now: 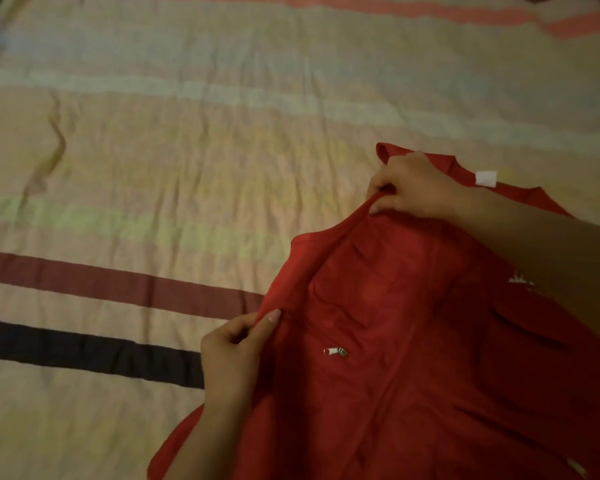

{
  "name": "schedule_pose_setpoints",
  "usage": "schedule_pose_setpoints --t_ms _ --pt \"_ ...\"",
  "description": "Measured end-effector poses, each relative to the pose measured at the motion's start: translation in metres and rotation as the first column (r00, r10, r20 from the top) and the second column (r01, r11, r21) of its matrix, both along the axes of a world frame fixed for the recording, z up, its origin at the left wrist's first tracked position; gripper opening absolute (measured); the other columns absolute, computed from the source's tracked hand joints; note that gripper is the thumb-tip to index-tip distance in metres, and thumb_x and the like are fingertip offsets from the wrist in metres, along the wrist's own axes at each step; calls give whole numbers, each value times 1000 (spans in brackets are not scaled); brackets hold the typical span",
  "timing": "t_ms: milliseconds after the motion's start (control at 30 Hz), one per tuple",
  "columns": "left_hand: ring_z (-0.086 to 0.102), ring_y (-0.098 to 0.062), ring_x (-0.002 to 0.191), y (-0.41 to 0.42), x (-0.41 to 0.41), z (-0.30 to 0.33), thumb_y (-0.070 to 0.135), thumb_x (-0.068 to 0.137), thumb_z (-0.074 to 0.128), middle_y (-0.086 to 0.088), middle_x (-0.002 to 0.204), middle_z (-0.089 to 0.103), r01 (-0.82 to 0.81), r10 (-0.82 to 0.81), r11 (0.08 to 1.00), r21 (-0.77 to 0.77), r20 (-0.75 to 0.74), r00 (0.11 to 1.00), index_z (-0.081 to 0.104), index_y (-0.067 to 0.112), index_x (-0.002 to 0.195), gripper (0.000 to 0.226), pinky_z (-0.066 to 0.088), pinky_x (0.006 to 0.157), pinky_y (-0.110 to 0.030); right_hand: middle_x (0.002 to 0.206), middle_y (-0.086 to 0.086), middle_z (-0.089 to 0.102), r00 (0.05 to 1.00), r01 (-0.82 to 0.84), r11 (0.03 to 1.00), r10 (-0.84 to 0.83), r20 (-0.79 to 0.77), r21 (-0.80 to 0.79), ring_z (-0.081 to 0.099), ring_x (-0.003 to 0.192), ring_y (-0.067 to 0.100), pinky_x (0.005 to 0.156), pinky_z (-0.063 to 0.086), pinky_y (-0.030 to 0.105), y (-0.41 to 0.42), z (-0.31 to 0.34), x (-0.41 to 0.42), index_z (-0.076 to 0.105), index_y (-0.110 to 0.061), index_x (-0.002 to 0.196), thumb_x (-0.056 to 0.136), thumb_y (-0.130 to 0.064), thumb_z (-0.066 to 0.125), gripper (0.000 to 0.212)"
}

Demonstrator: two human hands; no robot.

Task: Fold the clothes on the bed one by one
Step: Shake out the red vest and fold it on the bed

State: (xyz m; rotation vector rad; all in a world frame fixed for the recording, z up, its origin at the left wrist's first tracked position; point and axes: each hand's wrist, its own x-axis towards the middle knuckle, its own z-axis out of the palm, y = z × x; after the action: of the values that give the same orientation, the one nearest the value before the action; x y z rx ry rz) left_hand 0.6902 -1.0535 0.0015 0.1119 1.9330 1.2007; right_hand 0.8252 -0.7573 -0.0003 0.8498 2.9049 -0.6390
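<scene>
A red jacket (pixel 395 323) lies spread at the lower right of the bed, with a small metal zipper pull (pixel 335 352) on its front and a white tag (pixel 486 178) near its far edge. My left hand (pixel 236 351) pinches the jacket's left edge between thumb and fingers. Farther up that same edge, my right hand (pixel 413 188) grips a raised fold of the fabric. My right forearm crosses over the jacket and hides part of it.
The bed is covered by a wrinkled striped sheet (pixel 153 168) in pale pink, cream and green, with a maroon stripe (pixel 118 285) and a dark stripe (pixel 84 351) running across the lower left.
</scene>
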Motion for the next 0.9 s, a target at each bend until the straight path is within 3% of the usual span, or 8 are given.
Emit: schedule_pose_setpoints --t_ms 67,300,400,500,600,667,800,900 --pt "57 -28 60 -4 21 8 23 71 79 -18 66 66 -14 14 1000 -4 69 997 74 8 71 16 51 65 -51 80 -13 68 1000 5 1000 -6 3 22 59 84 12 92 37 42 -3 8 16 73 -26 88 76 -30 74 12" --pt "61 -20 57 -16 106 25 4 67 80 -20 64 68 -9 2 998 54 141 990 77 11 65 9 51 57 -25 93 -11 71 994 102 979 -95 -49 177 60 96 15 86 15 30 -21 21 93 75 -29 89 74 -18 74 18" --pt "56 -12 49 -17 143 20 -2 64 81 -13 52 61 50 -56 998 46 124 991 77 17 59 21 47 51 -17 85 -6 74 985 143 974 -123 -117 178 67 88 19 84 19 26 -28 16 130 76 -23 79 67 -11 72 18" --pt "57 -11 49 -17 175 19 -7 63 80 -24 57 64 86 -92 995 40 152 984 77 12 61 19 48 52 -16 76 -2 74 981 154 979 -136 -138 135 71 76 18 74 22 16 -33 10 161 76 -18 72 58 -13 67 18" --pt "55 -9 46 -16 205 14 -13 63 77 -22 54 64 105 -106 994 17 223 969 76 5 62 19 45 47 -13 77 5 74 972 202 976 -190 -141 77 72 79 20 78 36 15 -35 -2 191 77 -14 74 58 -9 65 20" --pt "54 -9 43 -15 223 13 -14 63 77 -19 51 63 118 -115 993 2 258 959 76 5 61 19 44 45 -13 80 8 74 966 238 969 -227 -124 75 71 83 21 79 36 14 -37 -8 211 77 -13 75 58 -7 65 22" --pt "55 -5 42 -8 261 11 -16 64 75 -13 52 66 149 -142 989 5 336 931 75 2 62 18 44 46 -10 80 10 74 952 289 953 -277 -127 93 71 84 25 83 38 20 -41 -19 247 77 -9 76 59 -1 63 23" --pt "60 -9 51 -6 286 6 -14 65 75 -17 61 69 182 -169 983 7 399 901 77 7 62 22 49 53 -13 78 9 74 929 350 932 -334 -158 90 71 85 27 83 48 34 -43 -29 272 76 -8 75 59 -1 58 25"
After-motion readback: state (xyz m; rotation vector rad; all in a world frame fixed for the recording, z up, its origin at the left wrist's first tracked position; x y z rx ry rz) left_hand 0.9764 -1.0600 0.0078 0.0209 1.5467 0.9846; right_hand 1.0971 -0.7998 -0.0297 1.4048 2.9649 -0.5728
